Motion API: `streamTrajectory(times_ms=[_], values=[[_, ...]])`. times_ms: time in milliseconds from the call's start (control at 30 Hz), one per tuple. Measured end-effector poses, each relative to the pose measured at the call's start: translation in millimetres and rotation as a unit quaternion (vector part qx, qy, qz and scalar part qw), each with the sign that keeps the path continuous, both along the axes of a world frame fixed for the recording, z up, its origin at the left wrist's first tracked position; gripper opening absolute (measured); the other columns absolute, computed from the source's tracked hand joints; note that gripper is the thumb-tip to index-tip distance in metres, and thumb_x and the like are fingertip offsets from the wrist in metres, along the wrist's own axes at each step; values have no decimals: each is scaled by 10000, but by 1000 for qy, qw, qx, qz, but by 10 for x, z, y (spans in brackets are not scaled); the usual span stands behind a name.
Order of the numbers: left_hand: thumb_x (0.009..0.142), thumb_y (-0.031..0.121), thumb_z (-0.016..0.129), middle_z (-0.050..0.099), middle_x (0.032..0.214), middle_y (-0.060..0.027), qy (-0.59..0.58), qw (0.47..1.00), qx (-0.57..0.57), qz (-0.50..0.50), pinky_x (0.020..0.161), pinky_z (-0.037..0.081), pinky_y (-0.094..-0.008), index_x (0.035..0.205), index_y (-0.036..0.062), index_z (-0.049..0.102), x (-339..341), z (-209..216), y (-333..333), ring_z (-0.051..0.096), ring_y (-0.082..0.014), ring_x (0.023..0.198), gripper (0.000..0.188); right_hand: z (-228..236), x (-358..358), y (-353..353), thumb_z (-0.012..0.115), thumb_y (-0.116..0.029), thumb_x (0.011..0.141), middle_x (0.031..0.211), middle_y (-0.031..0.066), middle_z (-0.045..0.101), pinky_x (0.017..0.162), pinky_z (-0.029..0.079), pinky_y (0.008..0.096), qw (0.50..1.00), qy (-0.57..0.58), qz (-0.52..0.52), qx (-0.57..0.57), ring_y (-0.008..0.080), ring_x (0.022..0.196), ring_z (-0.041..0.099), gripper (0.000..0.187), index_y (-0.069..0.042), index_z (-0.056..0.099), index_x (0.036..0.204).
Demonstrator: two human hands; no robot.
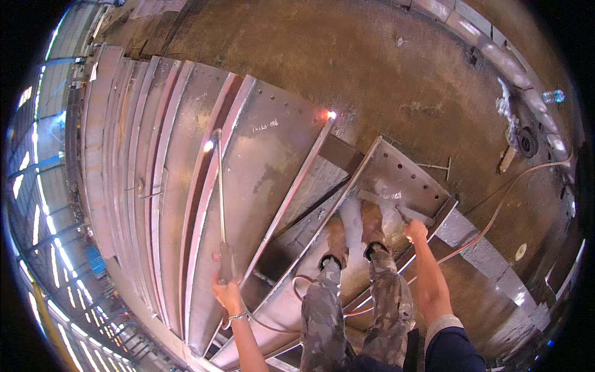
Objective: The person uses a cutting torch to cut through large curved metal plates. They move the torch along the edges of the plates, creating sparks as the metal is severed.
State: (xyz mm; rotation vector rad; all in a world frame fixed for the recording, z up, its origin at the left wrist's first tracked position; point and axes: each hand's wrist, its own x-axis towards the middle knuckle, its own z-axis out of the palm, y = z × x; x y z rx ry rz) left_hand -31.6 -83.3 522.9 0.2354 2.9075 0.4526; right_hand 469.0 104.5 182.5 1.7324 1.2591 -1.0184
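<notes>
My left hand is closed round the handle of a gas torch. The torch's long tube points away from me over the steel beams, and a bright flame burns at its bent tip. Further right, one beam's flange end glows orange-white. My right hand grips the short handle of a tool. Beside its head lies a flat grey strip across the near beam; whether they are one piece I cannot tell. My boots stand on that same beam.
Several long steel beams lie side by side to the left, with dark gaps between their raised flanges. A reddish hose runs across the brown floor at right. A dark round disc and a plastic bottle lie at far right.
</notes>
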Motion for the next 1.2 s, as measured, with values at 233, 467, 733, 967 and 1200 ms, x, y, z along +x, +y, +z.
streamTrajectory(times_ms=[233, 467, 733, 967, 1200], values=[[572, 90, 860, 670, 1183, -189, 18, 999, -34, 15, 1003, 443, -420, 1185, -5, 632, 117, 380, 60, 610, -359, 1142, 661, 704, -107, 147, 513, -387, 963, 686, 115, 723, 608, 608, 365, 998, 27, -47, -33, 230, 586, 718, 483, 11, 725, 789], [563, 121, 869, 671, 1161, -165, 23, 999, -27, -25, 989, 448, -442, 1137, 16, 629, -165, 518, -22, 615, -368, 1109, 631, 900, -821, 185, 562, -375, 933, 727, 90, 741, 596, 607, 356, 998, -24, -51, -23, 235, 626, 735, 395, -32, 738, 848], [558, 154, 894, 658, 1137, -166, -45, 998, -29, -34, 947, 465, -445, 1122, 33, 628, -1055, 358, 266, 614, -381, 1092, 635, 1350, -2302, 461, 568, -368, 891, 742, 142, 738, 737, 610, 389, 985, 9, 115, 127, 267, 730, 751, 423, 21, 732, 877], [560, 157, 898, 662, 1121, -157, -41, 997, 41, -56, 925, 467, -451, 1105, 40, 633, -1956, 432, 223, 621, -375, 1050, 618, 1711, -4267, 786, 603, -237, 833, 1090, 202, 722, 889, 561, 459, 980, 30, 150, 125, 349, 1035, 704, 321, -42, 749, 1042], [572, 134, 876, 678, 1093, -158, -16, 997, 62, -50, 918, 462, -443, 1119, 19, 644, -2433, 587, 60, 628, -365, 1041, 605, 1604, -5624, 898, 640, -198, 804, 989, 157, 751, 812, 582, 425, 943, 117, 246, 190, 316, 957, 732, 231, -72, 779, 939]])
